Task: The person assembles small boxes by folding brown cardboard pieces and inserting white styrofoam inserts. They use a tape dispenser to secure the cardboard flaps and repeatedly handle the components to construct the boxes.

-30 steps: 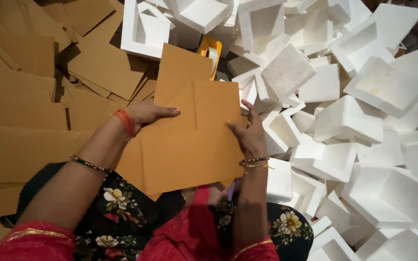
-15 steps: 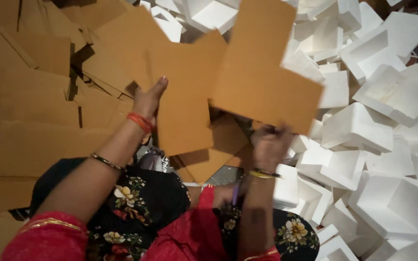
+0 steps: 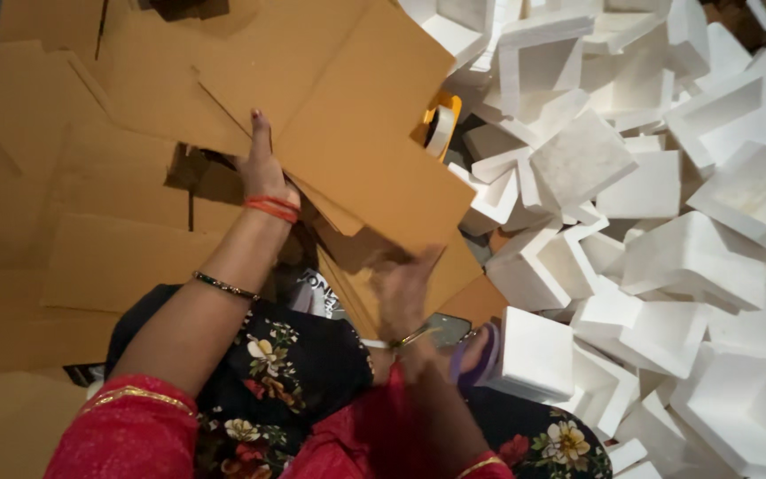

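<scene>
Left hand (image 3: 261, 168): reached up toward 12 o'clock, fingers stretched flat and pressed against the cardboard sheet (image 3: 347, 133), thumb tucked beneath its lower edge, so it was steadying rather than clenching.
Left wrist: wore orange-red bangles (image 3: 271, 208), with a thin dark bracelet (image 3: 223, 286) farther down the forearm.
Flat cardboard pile (image 3: 73, 222): lay at 9 o'clock of the left hand, brown sheets overlapping at loose angles and filling the whole left side of the view.
Cardboard sheet: large, brown and folded, tilted across the centre; its upper part stood at 1 o'clock of the left hand and its lower corner came down to the right hand.
Right hand (image 3: 401, 288): blurred, at 5 o'clock of the left hand, up against the lower corner of the cardboard sheet; whether its fingers were closed on the edge could not be told.
Tape roll (image 3: 439, 129): pale, in a yellow holder, showing just past the sheet's right edge at 2 o'clock of the right hand.
White foam blocks (image 3: 667, 257): heaped at 3 o'clock, filling the right side.
Clothing (image 3: 285, 372): dark floral fabric with red sleeves at 6 o'clock.
</scene>
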